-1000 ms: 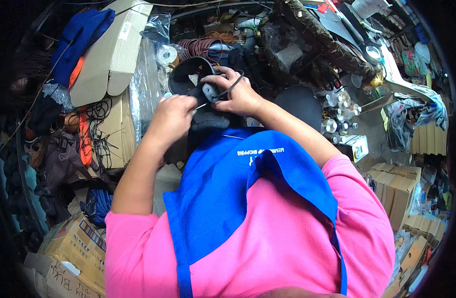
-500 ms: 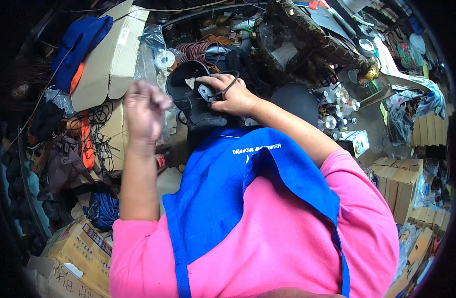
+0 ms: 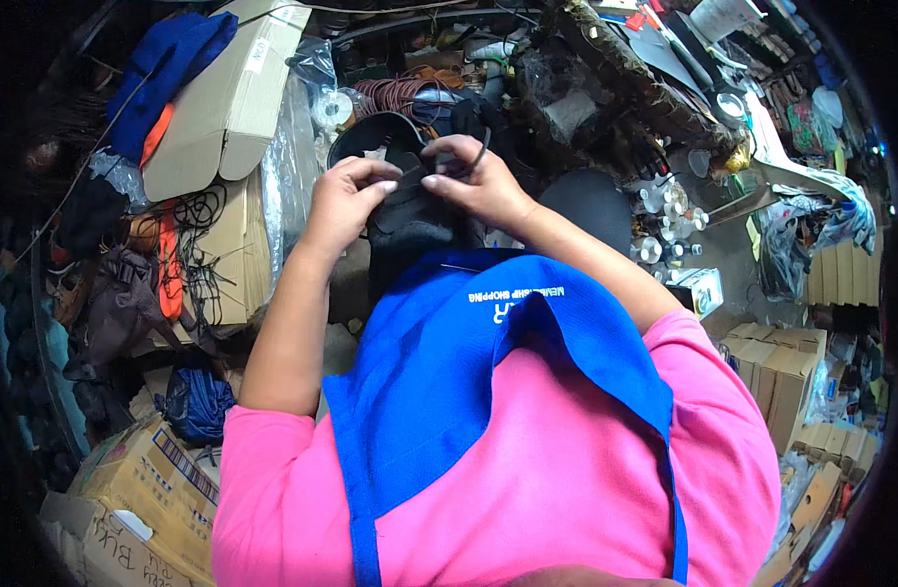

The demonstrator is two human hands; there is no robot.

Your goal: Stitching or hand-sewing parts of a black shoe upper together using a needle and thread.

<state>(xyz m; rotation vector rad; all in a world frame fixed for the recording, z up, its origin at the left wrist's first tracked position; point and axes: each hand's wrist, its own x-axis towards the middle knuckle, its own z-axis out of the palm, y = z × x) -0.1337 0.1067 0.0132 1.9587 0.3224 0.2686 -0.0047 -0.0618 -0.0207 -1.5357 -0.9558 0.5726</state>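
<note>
A black boot (image 3: 420, 220) lies in front of my apron, its round opening (image 3: 376, 132) facing away from me. Over it my two hands meet, only a small gap apart. My left hand (image 3: 346, 205) is closed, thumb and fingertips pinched together at the boot's upper edge; what they pinch is too small to make out. Facing it, my right hand (image 3: 478, 186) has its thumb and fingers curled in. A thin black cord (image 3: 485, 147) loops up from the right fingers. Something dark between the hands blends with the boot. A small pale scrap (image 3: 376, 154) shows at the opening.
Folded cardboard (image 3: 229, 98) and tangled black cords (image 3: 200, 220) lie left. Beyond the boot are a coil of brown cord (image 3: 400, 93) and a white roll (image 3: 332, 108). Several small bottles (image 3: 669, 210) stand right, near a dark rounded seat (image 3: 591, 205). Cardboard boxes (image 3: 777, 367) sit lower right.
My left hand has come in from the left to meet the right above the boot. My right hand has turned; the grey oval piece with two holes it held no longer shows clearly.
</note>
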